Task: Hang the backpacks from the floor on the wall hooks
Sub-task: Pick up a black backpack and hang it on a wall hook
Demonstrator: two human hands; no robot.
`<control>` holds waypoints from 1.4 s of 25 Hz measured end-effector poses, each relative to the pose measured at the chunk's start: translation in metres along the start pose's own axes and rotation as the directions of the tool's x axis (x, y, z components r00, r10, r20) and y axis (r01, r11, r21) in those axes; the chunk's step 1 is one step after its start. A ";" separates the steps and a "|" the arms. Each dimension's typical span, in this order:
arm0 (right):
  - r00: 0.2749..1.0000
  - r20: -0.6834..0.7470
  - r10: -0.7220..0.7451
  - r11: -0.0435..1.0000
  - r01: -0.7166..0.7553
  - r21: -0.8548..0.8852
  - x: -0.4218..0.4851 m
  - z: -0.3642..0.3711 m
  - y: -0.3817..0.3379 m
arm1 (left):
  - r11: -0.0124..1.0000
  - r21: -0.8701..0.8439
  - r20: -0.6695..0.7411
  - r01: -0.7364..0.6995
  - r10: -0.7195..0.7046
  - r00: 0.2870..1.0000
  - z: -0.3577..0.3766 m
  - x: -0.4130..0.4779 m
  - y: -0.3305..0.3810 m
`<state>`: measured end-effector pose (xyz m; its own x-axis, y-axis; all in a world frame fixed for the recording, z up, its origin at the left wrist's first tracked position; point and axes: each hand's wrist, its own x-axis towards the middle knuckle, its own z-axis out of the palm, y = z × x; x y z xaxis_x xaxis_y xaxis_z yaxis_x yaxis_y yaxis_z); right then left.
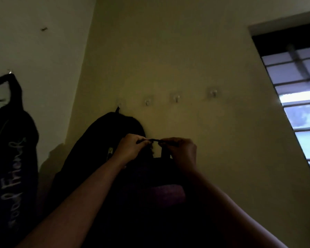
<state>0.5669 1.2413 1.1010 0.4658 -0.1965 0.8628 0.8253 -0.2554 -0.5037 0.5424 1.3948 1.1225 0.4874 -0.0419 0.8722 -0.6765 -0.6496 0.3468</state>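
I hold a dark backpack (150,190) up against the yellow wall by its top loop (155,140). My left hand (131,149) and my right hand (181,151) each pinch one end of that loop, stretching it flat. The loop sits below the row of clear wall hooks. The nearest free hook (147,102) is above it, with two more free hooks (176,98) (214,93) to the right. A black backpack (104,144) hangs from the leftmost hook (118,104), partly behind my left hand.
On the left wall, a dark bag with pale lettering (11,158) hangs from a nail (10,71). A barred window (301,108) lies at the right. The room is dim. Bare wall lies between the hooks and the window.
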 end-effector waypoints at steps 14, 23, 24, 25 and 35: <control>0.981 -0.033 -0.192 0.981 0.192 0.005 0.168 0.062 0.006 | 0.997 0.027 -0.442 -0.079 0.082 0.893 0.002 0.151 -0.032; 0.958 -0.062 -0.279 0.957 0.272 -0.106 0.221 0.086 -0.006 | 0.976 0.114 -0.597 -0.183 0.215 0.773 0.003 0.205 -0.044; 0.956 -0.063 -0.287 0.953 0.279 -0.115 0.224 0.087 -0.006 | 0.976 0.115 -0.599 -0.185 0.217 0.771 0.003 0.209 -0.045; 0.954 -0.064 -0.292 0.951 0.283 -0.127 0.226 0.088 -0.006 | 0.976 0.127 -0.593 -0.180 0.220 0.774 0.003 0.212 -0.047; 0.951 -0.078 -0.299 0.926 0.269 -0.263 0.219 0.094 -0.005 | 0.999 0.012 -0.446 0.046 -0.036 0.894 -0.002 0.215 -0.061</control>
<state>0.6952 1.2889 1.2963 0.1717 -0.1848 0.9677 0.8058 -0.5387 -0.2458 0.6872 1.4270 1.2896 0.2133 0.3245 0.9215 -0.6469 -0.6599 0.3822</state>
